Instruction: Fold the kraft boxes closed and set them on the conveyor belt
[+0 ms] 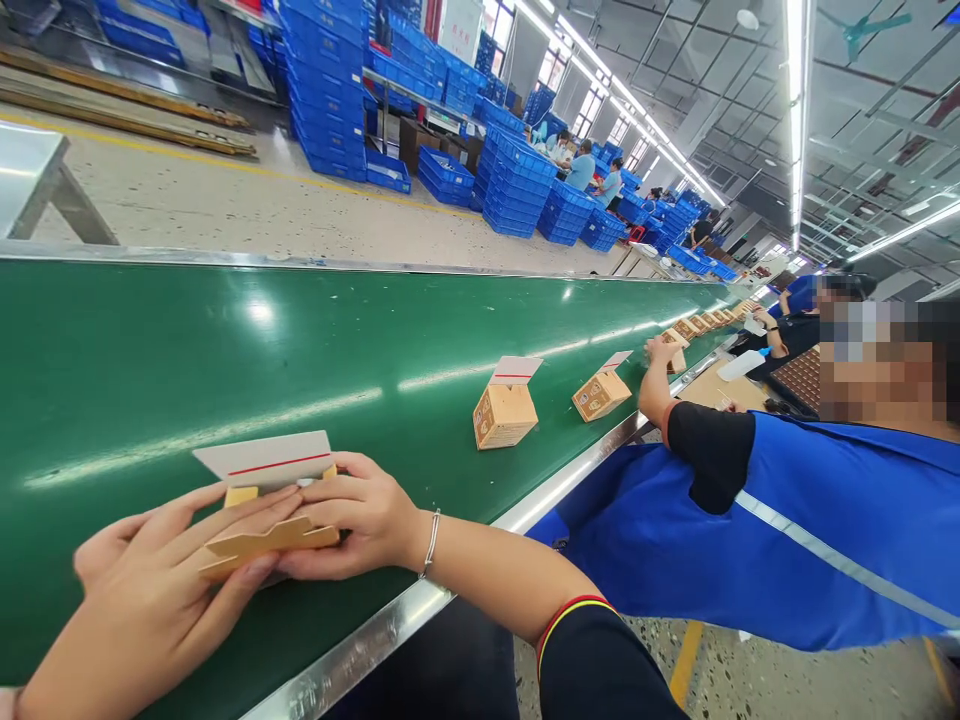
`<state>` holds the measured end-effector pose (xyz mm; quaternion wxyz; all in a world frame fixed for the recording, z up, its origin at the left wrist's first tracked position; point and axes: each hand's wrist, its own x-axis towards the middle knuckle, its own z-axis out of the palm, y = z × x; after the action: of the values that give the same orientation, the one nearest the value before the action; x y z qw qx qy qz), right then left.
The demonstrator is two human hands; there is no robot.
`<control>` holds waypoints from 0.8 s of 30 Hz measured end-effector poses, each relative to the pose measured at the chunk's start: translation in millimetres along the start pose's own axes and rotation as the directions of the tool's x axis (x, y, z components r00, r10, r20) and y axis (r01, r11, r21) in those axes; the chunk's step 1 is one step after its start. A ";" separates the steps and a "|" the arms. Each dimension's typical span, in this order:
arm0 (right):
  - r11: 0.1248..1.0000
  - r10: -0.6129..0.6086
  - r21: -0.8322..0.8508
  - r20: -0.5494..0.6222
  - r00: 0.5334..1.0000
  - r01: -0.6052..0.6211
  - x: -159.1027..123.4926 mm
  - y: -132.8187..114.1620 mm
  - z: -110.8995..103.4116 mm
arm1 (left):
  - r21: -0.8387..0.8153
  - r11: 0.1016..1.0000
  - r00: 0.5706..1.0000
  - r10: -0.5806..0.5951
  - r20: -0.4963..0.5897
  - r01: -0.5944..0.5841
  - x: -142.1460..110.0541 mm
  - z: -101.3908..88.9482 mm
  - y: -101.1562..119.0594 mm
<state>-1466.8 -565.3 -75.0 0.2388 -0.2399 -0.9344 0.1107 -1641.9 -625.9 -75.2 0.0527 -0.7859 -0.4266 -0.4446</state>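
Observation:
A small brown cardboard box (259, 540) with a white red-lined flap raised lies on the green conveyor belt (150, 370) near its front edge. My left hand (150, 590) cups the box's left side, fingers stretched over its lid flap. My right hand (360, 515), with a bracelet at the wrist, grips the box's right end with curled fingers. Both hands hold the box together.
Two more open-flapped boxes (505, 412) (601, 392) stand further along the belt. A co-worker in a blue vest (787, 530) reaches onto the belt at the right, hand (664, 352) on another box. Stacks of blue crates (517, 180) and other workers fill the floor beyond.

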 end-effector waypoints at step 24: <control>0.985 -0.064 0.123 -0.380 0.923 0.119 -65.8 71.6 -78.6 | 0.123 0.986 0.868 -0.154 0.472 0.108 74.7 39.9 57.1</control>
<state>-1348.4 -529.5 -56.1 0.4343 -0.1948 -0.8714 0.1188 -1556.9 -596.9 -26.6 -0.0489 -0.8374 -0.4988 -0.2184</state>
